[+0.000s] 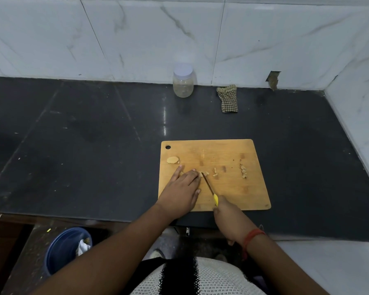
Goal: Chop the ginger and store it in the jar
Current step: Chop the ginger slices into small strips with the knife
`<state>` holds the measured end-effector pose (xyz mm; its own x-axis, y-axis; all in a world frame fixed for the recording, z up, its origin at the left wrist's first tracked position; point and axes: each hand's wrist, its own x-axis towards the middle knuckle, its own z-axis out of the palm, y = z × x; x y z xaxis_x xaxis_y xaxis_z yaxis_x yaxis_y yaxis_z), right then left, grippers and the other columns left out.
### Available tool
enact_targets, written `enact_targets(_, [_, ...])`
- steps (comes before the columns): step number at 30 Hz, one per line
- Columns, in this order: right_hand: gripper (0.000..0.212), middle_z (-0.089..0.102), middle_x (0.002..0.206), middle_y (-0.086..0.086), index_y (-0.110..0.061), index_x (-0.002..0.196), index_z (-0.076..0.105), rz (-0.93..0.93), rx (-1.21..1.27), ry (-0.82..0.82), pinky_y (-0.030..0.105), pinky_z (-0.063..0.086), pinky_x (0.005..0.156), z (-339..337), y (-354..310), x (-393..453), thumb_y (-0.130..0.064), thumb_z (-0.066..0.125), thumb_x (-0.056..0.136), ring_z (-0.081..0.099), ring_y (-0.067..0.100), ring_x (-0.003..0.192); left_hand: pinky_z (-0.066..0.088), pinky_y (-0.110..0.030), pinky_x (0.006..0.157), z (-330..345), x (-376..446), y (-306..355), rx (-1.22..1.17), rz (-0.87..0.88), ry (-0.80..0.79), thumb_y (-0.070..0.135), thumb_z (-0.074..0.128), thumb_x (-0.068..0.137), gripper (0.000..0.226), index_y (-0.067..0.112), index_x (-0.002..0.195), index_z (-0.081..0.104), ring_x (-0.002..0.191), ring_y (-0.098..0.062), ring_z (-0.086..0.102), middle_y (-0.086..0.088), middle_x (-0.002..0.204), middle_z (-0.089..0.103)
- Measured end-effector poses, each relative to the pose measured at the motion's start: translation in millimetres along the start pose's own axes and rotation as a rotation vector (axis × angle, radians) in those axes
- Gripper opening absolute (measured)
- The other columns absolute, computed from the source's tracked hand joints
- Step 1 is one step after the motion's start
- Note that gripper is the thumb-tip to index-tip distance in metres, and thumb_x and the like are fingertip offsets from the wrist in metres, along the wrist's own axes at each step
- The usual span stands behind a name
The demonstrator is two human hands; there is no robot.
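Here left hand flat, pressing ginger; right hand grips knife; jar unlabelled.

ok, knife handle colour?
Yellow. The knife handle shows best in the head view, held in the right hand.

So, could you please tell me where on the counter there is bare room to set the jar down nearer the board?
The dark counter is bare left of the cutting board, and between the board and the jar and checked cloth. The board's left half is crowded by both hands, the knife and ginger pieces.
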<state>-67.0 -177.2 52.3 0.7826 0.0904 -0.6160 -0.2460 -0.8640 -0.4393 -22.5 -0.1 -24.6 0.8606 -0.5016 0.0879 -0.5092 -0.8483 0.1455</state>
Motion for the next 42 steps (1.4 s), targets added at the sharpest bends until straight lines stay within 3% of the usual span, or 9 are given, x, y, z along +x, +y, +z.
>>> enact_targets(4, [0.026,0.061,0.095,0.01,-0.004,0.125,0.041,-0.024,-0.061,0.016,0.035,0.053,0.072,-2,-11,6,-0.01,0.037,0.1,0.064,0.027,0.088,0.009,-0.045,0.126,-1,0,-2,-0.006,0.017,0.012,0.033,0.042,0.102,0.049,0.01,0.145,0.049,0.14,-0.016,0.04,-0.003,0.146,0.049])
enact_targets(8, [0.023,0.051,0.079,0.001,-0.008,0.123,0.04,0.029,-0.034,-0.015,0.046,0.058,0.07,0,-12,12,-0.01,0.039,0.099,0.057,0.019,0.072,0.008,-0.044,0.126,-2,0,-2,-0.011,0.026,0.023,0.032,0.043,0.102,0.049,0.009,0.145,0.049,0.14,-0.016,0.041,-0.004,0.147,0.049])
enact_targets(14, [0.026,0.051,0.08,0.001,-0.007,0.125,0.041,-0.01,-0.053,-0.007,0.03,0.046,0.061,6,-11,18,-0.009,0.036,0.1,0.053,0.015,0.069,0.009,-0.042,0.125,-3,0,-4,0.01,0.031,0.035,0.031,0.046,0.101,0.048,0.009,0.144,0.052,0.138,-0.016,0.044,-0.004,0.146,0.051])
enact_targets(18, [0.032,0.051,0.1,0.01,-0.001,0.13,0.039,-0.046,-0.081,-0.032,0.026,0.038,0.059,5,-5,14,-0.009,0.035,0.1,0.047,0.021,0.085,0.012,-0.042,0.125,-3,0,-3,0.035,0.028,0.032,0.03,0.046,0.101,0.048,0.009,0.143,0.052,0.137,-0.016,0.044,-0.003,0.145,0.053])
enact_targets(23, [0.021,0.045,0.079,-0.006,-0.01,0.12,0.041,-0.062,-0.07,-0.039,0.022,0.04,0.065,13,14,4,-0.013,0.039,0.1,0.043,0.004,0.066,0.011,-0.042,0.126,-5,-1,-2,0.021,0.017,0.022,0.03,0.042,0.102,0.047,0.01,0.144,0.051,0.139,-0.016,0.043,-0.004,0.145,0.053])
enact_targets(25, [0.023,0.054,0.085,-0.001,-0.01,0.123,0.043,-0.065,0.008,-0.004,0.021,0.038,0.063,9,15,3,-0.015,0.038,0.101,0.051,0.007,0.072,0.007,-0.041,0.126,-6,0,-2,-0.028,0.015,0.036,0.028,0.042,0.102,0.045,0.011,0.142,0.053,0.139,-0.015,0.043,-0.003,0.144,0.054])
enact_targets(30, [0.028,0.056,0.089,0.003,-0.009,0.128,0.042,-0.077,0.017,0.019,0.024,0.037,0.057,5,1,7,-0.017,0.036,0.102,0.053,0.013,0.074,0.002,-0.037,0.125,-14,2,-9,-0.213,-0.074,0.148,0.02,0.042,0.098,0.04,0.013,0.131,0.063,0.135,-0.011,0.046,0.0,0.133,0.062])
enact_targets(34, [0.028,0.054,0.085,0.003,-0.007,0.127,0.042,-0.042,0.009,0.007,0.027,0.039,0.06,9,-2,14,-0.016,0.036,0.102,0.053,0.015,0.073,0.007,-0.039,0.125,-18,-1,-14,-0.195,-0.174,0.191,0.027,0.038,0.096,0.043,0.013,0.123,0.067,0.127,-0.016,0.05,0.0,0.123,0.063])
enact_targets(42, [0.024,0.058,0.082,0.006,-0.01,0.124,0.04,0.003,0.1,0.07,0.031,0.048,0.052,4,17,7,-0.017,0.034,0.102,0.057,0.017,0.066,0.01,-0.042,0.126,-17,-11,-26,-0.208,-0.334,0.21,0.028,0.054,0.094,0.032,0.015,0.121,0.066,0.117,-0.015,0.051,0.004,0.118,0.061])
